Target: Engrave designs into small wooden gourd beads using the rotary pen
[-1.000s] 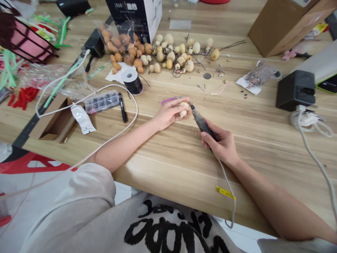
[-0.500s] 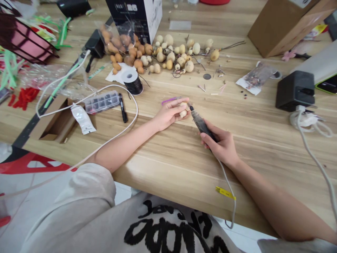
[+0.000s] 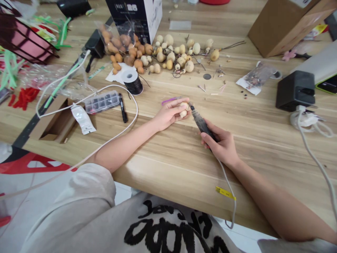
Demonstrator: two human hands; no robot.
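Between the fingers of my left hand (image 3: 170, 114) is a small pale gourd (image 3: 184, 109), held just above the wooden table. My right hand (image 3: 221, 142) wraps round a dark handheld rotary tool (image 3: 202, 125), its tip angled up and left toward the gourd. Tip and gourd are very close; whether they touch I cannot tell. A white cord (image 3: 226, 175) with a yellow tag (image 3: 225, 193) runs from the tool down over the table's front edge. Behind my left fingers lies a thin purple object (image 3: 170, 101), partly hidden.
Brown and pale gourds (image 3: 171, 56) are heaped at the back. Left of my hands are a black thread spool (image 3: 133, 84), a compartment box (image 3: 102, 102), a marker (image 3: 123, 109) and a looping white cable (image 3: 116, 131). A black adapter (image 3: 295, 90) and a cardboard box (image 3: 286, 26) stand at right.
Almost nothing differs. The rotary tool's tip has shifted very slightly, and both hands keep their grips and places.
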